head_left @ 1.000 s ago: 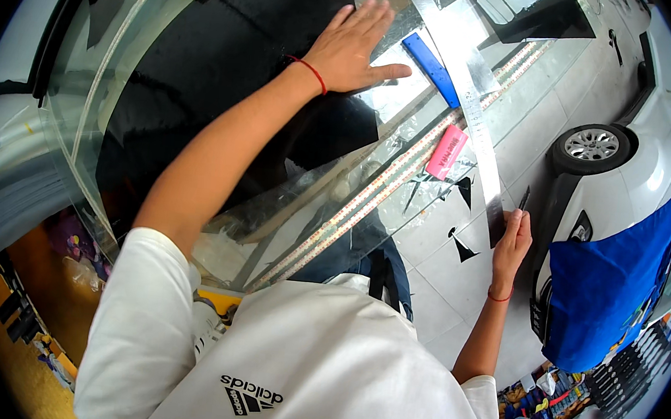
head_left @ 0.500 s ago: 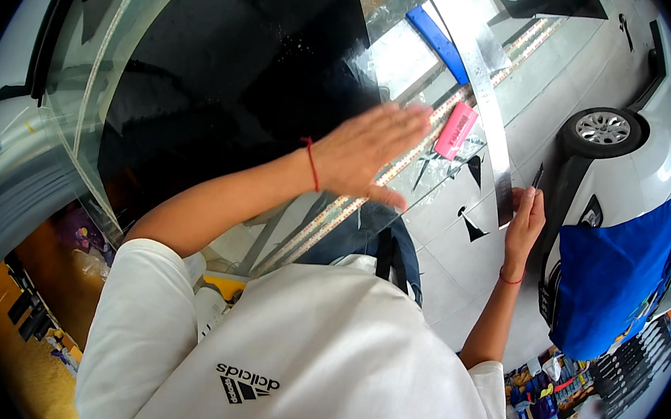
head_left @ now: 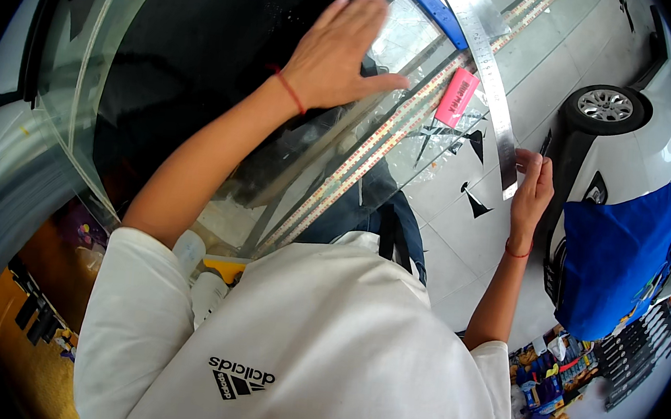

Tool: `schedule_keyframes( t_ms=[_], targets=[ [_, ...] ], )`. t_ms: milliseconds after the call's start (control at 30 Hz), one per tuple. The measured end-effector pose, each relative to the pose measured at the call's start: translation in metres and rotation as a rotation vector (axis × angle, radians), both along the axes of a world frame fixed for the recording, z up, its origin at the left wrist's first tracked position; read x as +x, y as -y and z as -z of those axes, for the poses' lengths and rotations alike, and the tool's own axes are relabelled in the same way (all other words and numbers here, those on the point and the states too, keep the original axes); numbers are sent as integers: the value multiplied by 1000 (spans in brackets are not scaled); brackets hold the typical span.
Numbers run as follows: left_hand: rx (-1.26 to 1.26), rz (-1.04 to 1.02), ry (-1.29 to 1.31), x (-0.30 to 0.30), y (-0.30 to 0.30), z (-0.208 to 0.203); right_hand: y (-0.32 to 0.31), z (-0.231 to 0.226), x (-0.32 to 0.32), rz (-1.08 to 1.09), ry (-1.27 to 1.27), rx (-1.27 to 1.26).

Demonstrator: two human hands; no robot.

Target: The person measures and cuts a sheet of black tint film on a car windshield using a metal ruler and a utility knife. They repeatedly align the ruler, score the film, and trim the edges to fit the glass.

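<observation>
My left hand (head_left: 337, 58) is spread flat with the thumb out, over the edge of a black film sheet (head_left: 197, 62) on the glass table. Whether the palm presses on it, I cannot tell. Off the table's right side, my right hand (head_left: 533, 191) is closed round a slim dark tool (head_left: 546, 142) that looks like a cutter knife. Beside those fingers lies the end of a long steel ruler (head_left: 495, 96). A pink squeegee block (head_left: 457, 98) rests on the glass left of the ruler, and a blue flat-edged bar (head_left: 436, 12) lies farther up.
Two measuring strips (head_left: 356, 159) run diagonally along the glass. Dark film scraps (head_left: 476, 202) show toward the tiled floor. At the right stands a white car (head_left: 635, 156) with a blue cloth (head_left: 627, 251) over part of it. Spray bottles (head_left: 207, 294) stand by my left side.
My left hand has moved up and left, away from the measuring strips, onto the black film. The right hand stays beside the ruler's end, still holding the slim tool. The view has shifted slightly.
</observation>
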State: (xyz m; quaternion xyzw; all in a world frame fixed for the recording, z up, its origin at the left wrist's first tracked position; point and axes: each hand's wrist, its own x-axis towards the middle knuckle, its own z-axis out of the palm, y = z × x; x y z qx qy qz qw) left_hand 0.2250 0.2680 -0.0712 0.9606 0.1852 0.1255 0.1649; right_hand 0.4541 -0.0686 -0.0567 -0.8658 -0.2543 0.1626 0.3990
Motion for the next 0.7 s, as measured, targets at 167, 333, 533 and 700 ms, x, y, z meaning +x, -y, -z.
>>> schedule_keyframes(
  t_ms=[167, 333, 533, 700],
  targets=[
    [94, -241, -110, 1, -30, 7, 5, -4, -5, 102, 111, 35],
    [86, 157, -6, -3, 9, 11, -14, -21, -14, 87, 126, 181],
    [-294, 714, -109, -61, 77, -11, -22, -47, -27, 62, 33, 290],
    [-111, 376, -86, -67, 47, -17, -22, -55, -59, -14, -70, 359]
  ],
)
